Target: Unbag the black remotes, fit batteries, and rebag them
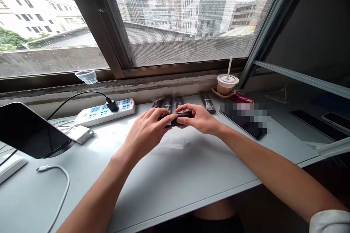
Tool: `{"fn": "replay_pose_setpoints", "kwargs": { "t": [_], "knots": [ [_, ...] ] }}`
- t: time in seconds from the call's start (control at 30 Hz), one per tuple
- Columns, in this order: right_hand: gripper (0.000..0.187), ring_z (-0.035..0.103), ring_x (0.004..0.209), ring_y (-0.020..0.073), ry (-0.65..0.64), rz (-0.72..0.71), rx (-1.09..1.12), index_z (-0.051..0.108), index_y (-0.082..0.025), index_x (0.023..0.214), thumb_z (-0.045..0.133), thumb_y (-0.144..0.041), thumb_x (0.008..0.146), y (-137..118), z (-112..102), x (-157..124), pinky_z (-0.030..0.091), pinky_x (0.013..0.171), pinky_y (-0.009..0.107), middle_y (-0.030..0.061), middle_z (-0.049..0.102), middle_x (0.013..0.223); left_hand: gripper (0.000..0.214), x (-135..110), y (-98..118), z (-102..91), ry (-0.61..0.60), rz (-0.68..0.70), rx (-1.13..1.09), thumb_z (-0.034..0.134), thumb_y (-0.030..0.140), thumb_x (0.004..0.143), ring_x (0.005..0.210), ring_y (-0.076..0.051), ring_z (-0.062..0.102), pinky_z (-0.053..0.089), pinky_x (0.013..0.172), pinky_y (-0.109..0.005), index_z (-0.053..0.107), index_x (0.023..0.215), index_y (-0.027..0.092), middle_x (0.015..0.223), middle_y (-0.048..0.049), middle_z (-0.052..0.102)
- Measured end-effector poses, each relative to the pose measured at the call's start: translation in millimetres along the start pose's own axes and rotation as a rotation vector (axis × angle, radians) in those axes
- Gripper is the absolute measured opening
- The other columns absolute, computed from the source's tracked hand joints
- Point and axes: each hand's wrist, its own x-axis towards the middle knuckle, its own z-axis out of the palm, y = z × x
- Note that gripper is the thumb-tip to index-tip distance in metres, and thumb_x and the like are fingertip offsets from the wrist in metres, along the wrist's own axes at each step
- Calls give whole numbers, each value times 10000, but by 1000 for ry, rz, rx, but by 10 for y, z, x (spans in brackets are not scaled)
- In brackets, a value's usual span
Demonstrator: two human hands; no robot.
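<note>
Between my two hands, above the middle of the desk, is a small black oblong object (175, 119); its exact kind does not show. My left hand (149, 125) grips its left end, thumb along the near side and fingers over the top. On the right end, my right hand (199, 118) pinches it with thumb and forefinger. A crumpled clear plastic bag (173, 142) lies on the desk just below the hands. Behind them, several black items in clear wrappers (179, 102) rest near the wall, partly hidden by my fingers. Another wrapped black item (208, 102) lies to their right.
A white power strip (105, 111) with a black plug (112, 105) stands left. Further left are a tablet (31, 131), a white adapter (80, 134) and a white cable (67, 185). At right sit a drink cup (226, 83), a red packet (243, 97) and a dark phone (240, 122).
</note>
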Motion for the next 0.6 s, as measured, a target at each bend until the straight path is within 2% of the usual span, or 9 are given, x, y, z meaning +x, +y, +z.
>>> {"fn": "replay_pose_setpoints", "kwargs": {
  "t": [0.13,0.2,0.3,0.37,0.43,0.5,0.6],
  "knots": [
    [482,790,952,217,-26,24,26,710,-196,1214,896,-431,837,-11,-27,-13,682,911,425,67,797,1051,428,3,24,-1,-13,-3,1,588,213,1030,1097,-292,651,581,894,-466,605,1439,338,1295,-108,672],
    [528,793,940,225,-24,26,-25,685,-212,1292,867,-461,863,-19,-47,-28,684,874,415,74,790,1076,423,3,21,8,-22,-7,-18,585,233,1035,1090,-292,652,585,882,-463,608,1444,342,1288,-109,671],
    [561,756,769,212,27,-32,-316,694,-231,1334,823,-536,881,-16,-95,-40,643,720,364,50,776,930,422,-19,-27,36,-27,-24,-37,590,267,1039,1103,-298,657,586,884,-459,607,1454,341,1285,-108,673],
    [522,693,688,197,73,-104,-534,752,-226,1260,806,-575,876,4,-131,-34,571,647,335,27,740,807,436,-45,-82,60,-37,-49,-27,597,271,1036,1118,-308,659,584,897,-467,598,1468,335,1297,-109,675],
    [487,647,662,185,117,-159,-644,790,-222,1192,796,-590,873,31,-160,-20,520,630,329,23,731,788,463,-70,-137,81,-57,-81,-15,617,286,1026,1130,-326,659,587,897,-484,580,1487,299,1317,-121,677],
    [463,635,664,183,142,-184,-654,805,-224,1157,804,-582,864,49,-181,-6,504,641,334,25,740,799,476,-83,-179,90,-79,-106,-18,639,312,1012,1146,-346,658,591,896,-500,581,1480,251,1337,-139,676],
    [406,680,717,196,127,-152,-557,799,-225,1100,841,-532,837,24,-211,-3,528,679,337,29,761,826,432,-87,-220,75,-90,-132,-28,635,333,1006,1130,-348,668,589,914,-505,618,1423,222,1339,-147,675]
  ]
}}
